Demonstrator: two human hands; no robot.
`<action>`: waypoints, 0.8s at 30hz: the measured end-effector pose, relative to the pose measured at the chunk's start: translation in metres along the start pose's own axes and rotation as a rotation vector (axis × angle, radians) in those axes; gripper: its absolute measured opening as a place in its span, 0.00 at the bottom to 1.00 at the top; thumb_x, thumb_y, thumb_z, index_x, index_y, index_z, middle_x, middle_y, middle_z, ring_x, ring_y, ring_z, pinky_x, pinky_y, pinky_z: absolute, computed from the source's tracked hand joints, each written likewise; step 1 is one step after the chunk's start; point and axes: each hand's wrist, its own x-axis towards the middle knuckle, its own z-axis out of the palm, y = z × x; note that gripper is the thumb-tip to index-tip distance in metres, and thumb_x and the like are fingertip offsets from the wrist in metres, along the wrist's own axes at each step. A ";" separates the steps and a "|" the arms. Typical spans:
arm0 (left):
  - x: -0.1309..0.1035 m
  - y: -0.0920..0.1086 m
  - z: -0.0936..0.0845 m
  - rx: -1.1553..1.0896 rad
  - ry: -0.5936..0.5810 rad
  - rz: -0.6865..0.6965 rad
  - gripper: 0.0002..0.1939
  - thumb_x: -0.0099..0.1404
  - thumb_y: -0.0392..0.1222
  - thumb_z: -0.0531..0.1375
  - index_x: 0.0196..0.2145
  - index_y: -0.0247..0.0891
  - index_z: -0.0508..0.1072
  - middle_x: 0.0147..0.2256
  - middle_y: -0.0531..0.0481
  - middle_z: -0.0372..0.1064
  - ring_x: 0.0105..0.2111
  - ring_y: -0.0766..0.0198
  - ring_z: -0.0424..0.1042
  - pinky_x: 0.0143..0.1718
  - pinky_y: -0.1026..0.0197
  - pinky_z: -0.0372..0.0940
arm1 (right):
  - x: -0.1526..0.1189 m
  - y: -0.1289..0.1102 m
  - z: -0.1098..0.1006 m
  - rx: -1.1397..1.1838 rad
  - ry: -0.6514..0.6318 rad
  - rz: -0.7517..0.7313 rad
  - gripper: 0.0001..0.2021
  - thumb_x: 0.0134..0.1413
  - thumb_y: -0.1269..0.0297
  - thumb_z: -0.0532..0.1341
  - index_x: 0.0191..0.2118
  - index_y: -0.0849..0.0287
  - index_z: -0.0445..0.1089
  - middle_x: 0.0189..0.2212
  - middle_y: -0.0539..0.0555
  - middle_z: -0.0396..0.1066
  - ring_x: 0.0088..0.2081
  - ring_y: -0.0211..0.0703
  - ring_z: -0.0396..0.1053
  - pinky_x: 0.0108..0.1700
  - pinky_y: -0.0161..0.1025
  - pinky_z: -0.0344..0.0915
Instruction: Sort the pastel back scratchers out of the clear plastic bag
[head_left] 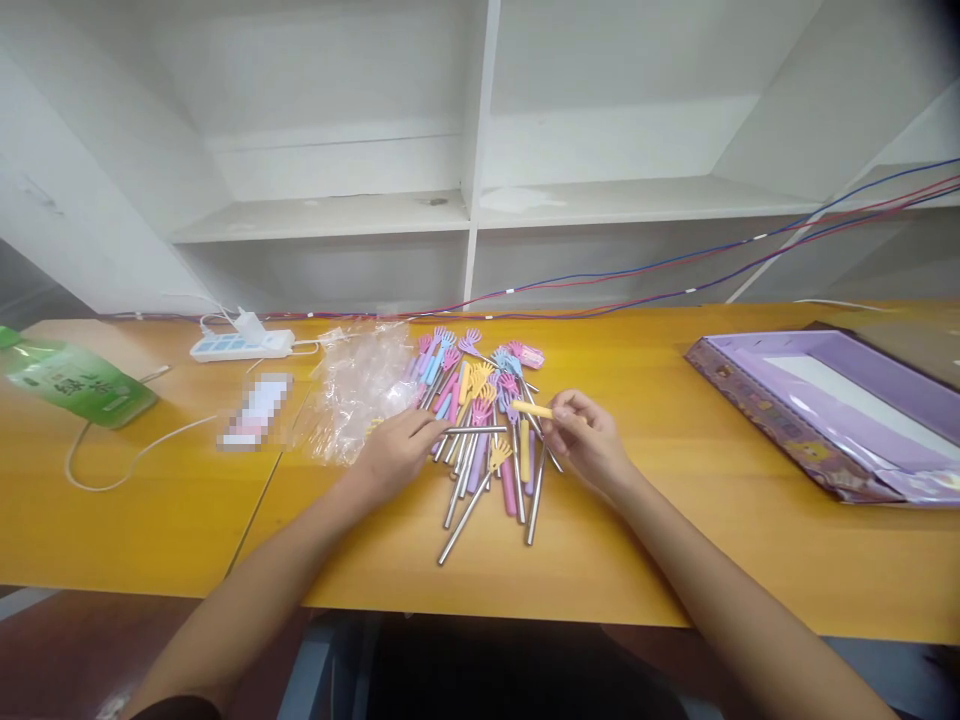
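Over the right edge of the pile of small scratchers (482, 405), the right hand (589, 440) has its grip closed on a yellow tube (534, 409), pinched at one end between thumb and fingers so that the free end points left across the pile. At the pile's left edge, the left hand (401, 450) has its grip closed on a silver rod (487, 430), which reaches out to the right, nearly level, just above the pile; the rod's other end is hidden by the fingers. The pile itself lies on the wooden table (637, 570), with pink, yellow, purple and blue hand-shaped heads mostly toward its far side and metal shafts and coloured handles spreading toward the near side. Just beside the pile, on its left, lies a crumpled clear plastic bag (352, 390). Farther left of the pile are a blurred-out item (259, 410), a white power strip (241, 345) with a plug in it, and a green pouch (79, 380). Well to the right of the pile sits a purple tray (795, 425). Beyond the pile, red and blue cables (585, 278) run in front of white shelving (472, 150).
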 end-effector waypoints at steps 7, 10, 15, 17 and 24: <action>-0.002 -0.008 -0.002 0.064 0.007 -0.030 0.17 0.77 0.31 0.51 0.55 0.38 0.75 0.45 0.42 0.78 0.44 0.54 0.73 0.43 0.52 0.69 | -0.008 0.001 0.002 -0.170 -0.216 0.130 0.19 0.63 0.47 0.65 0.53 0.51 0.67 0.29 0.45 0.67 0.19 0.33 0.54 0.21 0.35 0.52; 0.000 -0.003 -0.006 0.039 0.019 -0.029 0.17 0.77 0.31 0.51 0.55 0.41 0.76 0.44 0.44 0.79 0.46 0.53 0.72 0.45 0.50 0.68 | -0.014 -0.002 0.013 -0.169 -0.257 0.180 0.19 0.66 0.47 0.62 0.54 0.52 0.69 0.26 0.44 0.60 0.21 0.34 0.51 0.23 0.35 0.52; -0.001 0.017 -0.012 -0.037 0.006 0.012 0.16 0.75 0.36 0.60 0.54 0.55 0.76 0.49 0.51 0.80 0.58 0.49 0.68 0.55 0.44 0.62 | -0.029 -0.007 0.050 -0.301 -0.530 0.272 0.20 0.67 0.43 0.62 0.44 0.57 0.73 0.25 0.47 0.63 0.25 0.38 0.61 0.27 0.36 0.57; -0.004 0.024 -0.015 -0.032 0.052 0.022 0.18 0.74 0.37 0.62 0.54 0.61 0.76 0.51 0.54 0.79 0.57 0.50 0.68 0.55 0.44 0.62 | -0.034 -0.004 0.064 -0.293 -0.609 0.230 0.22 0.66 0.42 0.62 0.35 0.58 0.71 0.26 0.47 0.61 0.27 0.37 0.58 0.29 0.36 0.56; -0.006 0.050 0.000 -0.615 0.017 -0.435 0.24 0.74 0.56 0.60 0.62 0.44 0.66 0.53 0.40 0.71 0.49 0.50 0.72 0.51 0.46 0.72 | -0.033 0.010 0.102 -0.093 -0.362 0.203 0.22 0.67 0.39 0.59 0.38 0.56 0.67 0.25 0.46 0.60 0.27 0.38 0.57 0.31 0.37 0.59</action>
